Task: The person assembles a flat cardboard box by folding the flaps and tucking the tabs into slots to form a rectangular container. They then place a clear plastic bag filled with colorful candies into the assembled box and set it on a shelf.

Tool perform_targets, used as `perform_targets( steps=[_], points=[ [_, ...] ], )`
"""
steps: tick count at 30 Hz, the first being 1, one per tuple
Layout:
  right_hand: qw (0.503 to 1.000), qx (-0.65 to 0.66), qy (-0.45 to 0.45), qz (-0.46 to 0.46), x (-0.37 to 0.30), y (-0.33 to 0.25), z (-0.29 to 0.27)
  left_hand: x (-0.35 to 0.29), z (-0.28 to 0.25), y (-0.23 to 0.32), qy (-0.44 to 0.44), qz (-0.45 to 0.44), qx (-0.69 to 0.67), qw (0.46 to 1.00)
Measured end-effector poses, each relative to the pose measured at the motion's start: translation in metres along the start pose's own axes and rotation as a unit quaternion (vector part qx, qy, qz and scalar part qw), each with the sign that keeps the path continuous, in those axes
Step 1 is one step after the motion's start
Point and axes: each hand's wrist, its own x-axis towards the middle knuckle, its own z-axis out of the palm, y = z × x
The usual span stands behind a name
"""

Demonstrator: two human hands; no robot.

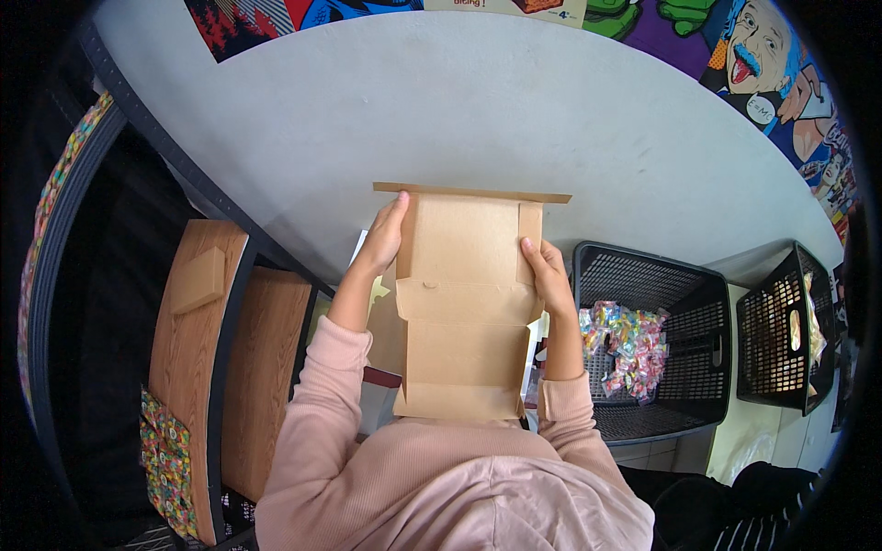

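I can see only part of each grip: the left hand is closed on the upper left side of an unfolded cardboard box, thumb in front, the rest of its fingers mostly behind the board. The right hand pinches the right side somewhat lower, its thumb over the side flap, its fingertips out of my sight. The box is held up in front of the torso, its lower panel near the chest, and it covers most of what lies behind; I make out just bits of pale and yellowish material past its left edge. The pale contents of the far basket are unclear to me, and the posters are cut off by the upper rim. For room, I have the broad grey surface beyond the box's top flap, and a gap left of the left forearm before the wooden shelf with its small carton. The right side is tighter: the black basket of wrapped sweets stands just beside the right forearm.
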Motion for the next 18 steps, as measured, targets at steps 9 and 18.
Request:
perform_targets(
  steps=[9, 18],
  points=[
    [0.998, 0.021, 0.056, -0.015, 0.0, 0.005, -0.001, 0.005, 0.005, -0.018, -0.009, -0.015, -0.017, 1.0],
    [0.994, 0.074, 0.084, 0.008, 0.0, 0.007, -0.008, -0.019, -0.005, -0.039, -0.112, 0.035, 0.145, 0.982]
  ],
)
